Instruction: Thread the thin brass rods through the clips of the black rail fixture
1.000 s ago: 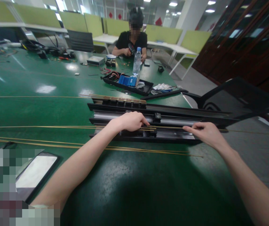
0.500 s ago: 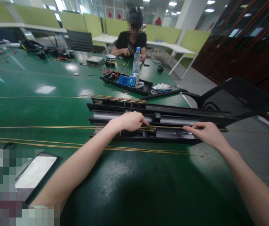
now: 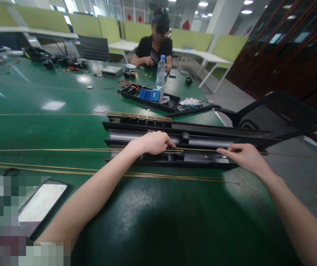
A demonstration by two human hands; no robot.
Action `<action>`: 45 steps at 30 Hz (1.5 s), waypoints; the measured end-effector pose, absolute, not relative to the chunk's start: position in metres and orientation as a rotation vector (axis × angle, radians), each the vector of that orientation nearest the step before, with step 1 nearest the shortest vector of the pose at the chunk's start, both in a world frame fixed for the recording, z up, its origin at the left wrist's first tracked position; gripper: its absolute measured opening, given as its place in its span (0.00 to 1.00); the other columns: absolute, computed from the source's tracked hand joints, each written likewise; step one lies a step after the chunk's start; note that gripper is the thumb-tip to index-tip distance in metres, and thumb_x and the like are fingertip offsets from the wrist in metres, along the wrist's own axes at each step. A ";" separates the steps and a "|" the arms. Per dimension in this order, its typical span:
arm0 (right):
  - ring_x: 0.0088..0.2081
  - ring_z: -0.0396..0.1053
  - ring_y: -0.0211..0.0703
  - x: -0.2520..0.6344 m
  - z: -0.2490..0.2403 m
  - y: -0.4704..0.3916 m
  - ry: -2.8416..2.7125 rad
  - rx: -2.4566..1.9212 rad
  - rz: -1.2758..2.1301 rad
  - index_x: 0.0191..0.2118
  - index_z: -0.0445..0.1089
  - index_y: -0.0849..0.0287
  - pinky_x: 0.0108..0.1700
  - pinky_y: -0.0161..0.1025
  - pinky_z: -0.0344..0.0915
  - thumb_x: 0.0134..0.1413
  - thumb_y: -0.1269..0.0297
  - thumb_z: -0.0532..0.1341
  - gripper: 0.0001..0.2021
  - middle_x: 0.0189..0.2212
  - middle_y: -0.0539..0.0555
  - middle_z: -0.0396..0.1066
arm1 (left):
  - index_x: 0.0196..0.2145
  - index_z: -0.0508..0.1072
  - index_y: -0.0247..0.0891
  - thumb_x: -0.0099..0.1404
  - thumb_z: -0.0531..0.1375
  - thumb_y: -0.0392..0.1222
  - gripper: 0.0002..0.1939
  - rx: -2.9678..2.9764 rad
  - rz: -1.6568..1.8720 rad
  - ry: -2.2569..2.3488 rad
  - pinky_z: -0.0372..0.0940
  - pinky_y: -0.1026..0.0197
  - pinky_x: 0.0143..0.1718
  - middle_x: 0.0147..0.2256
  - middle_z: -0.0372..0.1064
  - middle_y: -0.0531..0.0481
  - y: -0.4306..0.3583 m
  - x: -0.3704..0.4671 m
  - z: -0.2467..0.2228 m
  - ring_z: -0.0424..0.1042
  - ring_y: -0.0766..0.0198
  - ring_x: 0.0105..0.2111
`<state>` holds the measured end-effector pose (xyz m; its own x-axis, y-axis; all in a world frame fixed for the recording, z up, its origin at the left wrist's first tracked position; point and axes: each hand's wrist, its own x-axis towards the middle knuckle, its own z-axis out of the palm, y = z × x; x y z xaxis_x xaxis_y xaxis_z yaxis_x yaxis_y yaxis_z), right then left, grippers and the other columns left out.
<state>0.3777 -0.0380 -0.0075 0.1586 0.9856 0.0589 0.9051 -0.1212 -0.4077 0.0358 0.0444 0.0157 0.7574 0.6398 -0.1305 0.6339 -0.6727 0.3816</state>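
Thin brass-coloured rods run left to right along the nearest black channel rail. Curled over this rail, my left hand has its index fingertip on the rods beside a small black block; its other fingers are folded and partly hidden. My right hand, farther right above the same rail, pinches one rod between thumb and fingers, and that rod extends past the hand to the right. More brass-coloured rods lie loose on the table in front of the rail.
Behind are two more rails, the farthest with rods across several black blocks. A black tray, water bottle and gloves stand beyond. A phone-like device lies near left. A person sits opposite; a chair is right.
My right hand has shifted very slightly to the right along the rod. My left hand stays in place on the rail.
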 end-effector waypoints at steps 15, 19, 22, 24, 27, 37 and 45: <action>0.22 0.56 0.39 0.379 -0.006 -0.038 -1.804 -2.113 0.327 0.18 0.68 0.59 0.28 0.38 0.50 0.41 0.31 0.60 0.31 0.14 0.48 0.60 | 0.51 0.76 0.51 0.62 0.50 0.34 0.24 2.542 0.033 0.961 0.65 0.62 0.50 0.50 0.75 0.55 0.045 0.035 0.015 0.73 0.61 0.49; 0.22 0.56 0.39 0.381 -0.006 -0.038 -1.813 -2.111 0.330 0.19 0.69 0.59 0.29 0.38 0.50 0.41 0.31 0.60 0.31 0.14 0.49 0.60 | 0.51 0.76 0.51 0.62 0.50 0.34 0.25 2.540 0.026 0.959 0.65 0.62 0.49 0.49 0.76 0.55 0.045 0.035 0.016 0.73 0.61 0.49; 0.22 0.57 0.39 0.381 -0.006 -0.038 -1.813 -2.121 0.339 0.19 0.69 0.59 0.29 0.38 0.50 0.41 0.31 0.60 0.31 0.14 0.49 0.61 | 0.51 0.76 0.51 0.62 0.50 0.34 0.24 2.538 0.026 0.960 0.65 0.62 0.50 0.50 0.75 0.55 0.045 0.035 0.016 0.73 0.61 0.49; 0.22 0.57 0.40 0.381 -0.005 -0.038 -1.815 -2.115 0.339 0.19 0.69 0.59 0.29 0.38 0.51 0.41 0.31 0.60 0.31 0.14 0.49 0.61 | 0.51 0.76 0.50 0.62 0.51 0.34 0.24 2.534 0.024 0.961 0.65 0.63 0.50 0.50 0.75 0.55 0.044 0.034 0.017 0.73 0.61 0.49; 0.22 0.57 0.40 0.380 -0.003 -0.039 -1.812 -2.111 0.337 0.19 0.69 0.60 0.29 0.38 0.51 0.41 0.31 0.60 0.31 0.14 0.50 0.61 | 0.51 0.76 0.49 0.62 0.51 0.35 0.23 2.529 0.030 0.960 0.65 0.64 0.51 0.50 0.75 0.55 0.044 0.034 0.017 0.73 0.62 0.49; 0.23 0.58 0.41 0.382 -0.001 -0.040 -1.819 -2.124 0.316 0.19 0.70 0.60 0.29 0.38 0.51 0.40 0.30 0.60 0.31 0.15 0.50 0.62 | 0.50 0.76 0.51 0.62 0.52 0.34 0.23 2.543 0.017 0.976 0.65 0.63 0.50 0.50 0.75 0.55 0.045 0.034 0.016 0.74 0.61 0.49; 0.22 0.57 0.40 0.384 -0.002 -0.040 -1.821 -2.147 0.330 0.19 0.69 0.59 0.28 0.38 0.51 0.41 0.31 0.60 0.30 0.15 0.49 0.61 | 0.50 0.76 0.48 0.61 0.52 0.34 0.23 2.530 0.032 0.965 0.64 0.63 0.51 0.50 0.75 0.54 0.044 0.034 0.017 0.73 0.61 0.49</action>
<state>0.3842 -0.0403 -0.0018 0.1678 0.9856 0.0222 0.9152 -0.1474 -0.3750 0.0340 0.0444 0.0167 0.7574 0.6403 -0.1283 0.6302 -0.6653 0.4003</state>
